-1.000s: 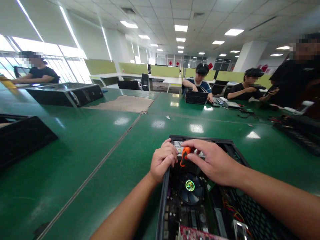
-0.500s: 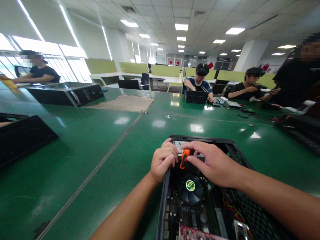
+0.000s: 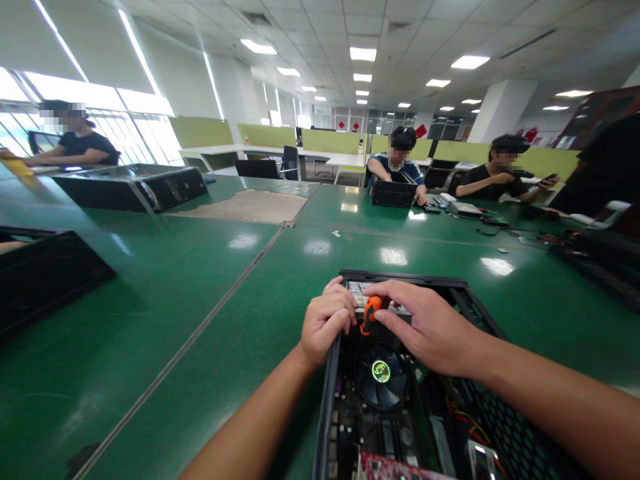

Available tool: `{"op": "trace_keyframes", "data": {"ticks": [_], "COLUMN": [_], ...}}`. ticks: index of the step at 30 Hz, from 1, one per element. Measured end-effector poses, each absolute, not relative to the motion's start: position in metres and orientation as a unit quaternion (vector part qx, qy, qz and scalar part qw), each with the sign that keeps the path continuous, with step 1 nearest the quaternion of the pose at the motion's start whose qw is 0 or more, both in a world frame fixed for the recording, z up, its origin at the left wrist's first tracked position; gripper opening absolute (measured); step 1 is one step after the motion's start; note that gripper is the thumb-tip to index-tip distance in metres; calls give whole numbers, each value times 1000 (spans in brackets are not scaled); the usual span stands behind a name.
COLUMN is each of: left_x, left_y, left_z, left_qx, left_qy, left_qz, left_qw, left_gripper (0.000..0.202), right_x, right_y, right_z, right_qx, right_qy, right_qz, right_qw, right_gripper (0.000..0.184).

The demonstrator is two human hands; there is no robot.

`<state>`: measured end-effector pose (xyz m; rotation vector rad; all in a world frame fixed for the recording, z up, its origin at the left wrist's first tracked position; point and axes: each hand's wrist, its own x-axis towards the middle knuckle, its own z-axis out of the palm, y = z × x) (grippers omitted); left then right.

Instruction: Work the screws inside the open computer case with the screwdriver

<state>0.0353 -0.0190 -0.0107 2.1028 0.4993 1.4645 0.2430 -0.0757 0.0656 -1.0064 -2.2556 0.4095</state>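
An open black computer case (image 3: 327, 393) lies on the green table right in front of me. Over its far left edge my left hand (image 3: 327, 319) is closed, fingers curled on the rim. My right hand (image 3: 429, 327) reaches in from the right and pinches the orange and black handle of a screwdriver (image 3: 371, 315) between thumb and fingers. The screwdriver's tip is hidden inside the case, near a silver drive-like box (image 3: 358, 291). Closer to me sit a round black fan (image 3: 381, 383) with a shiny centre label and a red circuit board (image 3: 395, 468).
Another black case (image 3: 50, 277) stands at the left edge, and a further one (image 3: 135, 187) lies beyond it. Across the green table (image 3: 260, 280), a person (image 3: 397, 163) works at a small black case. Cables and parts (image 3: 467, 209) lie at the right.
The screwdriver handle has shifted very slightly upward in my right hand's fingers. My left hand keeps its place on the rim. A standing person at the far right has moved further right.
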Motion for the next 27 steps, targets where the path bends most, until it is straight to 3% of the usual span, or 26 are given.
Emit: {"op": "trace_keyframes", "data": {"ticks": [27], "left_x": [36], "left_y": [-19], "left_z": [-9], "left_qx": [775], "left_qy": [172], "left_qz": [546], "left_qw": [268], "left_gripper": [50], "right_x": [242], "right_y": [-75], "right_z": [66], "right_qx": [-392], "right_qy": [-853], "right_qz": [163], "right_qw": [302], "right_gripper": [29]}}
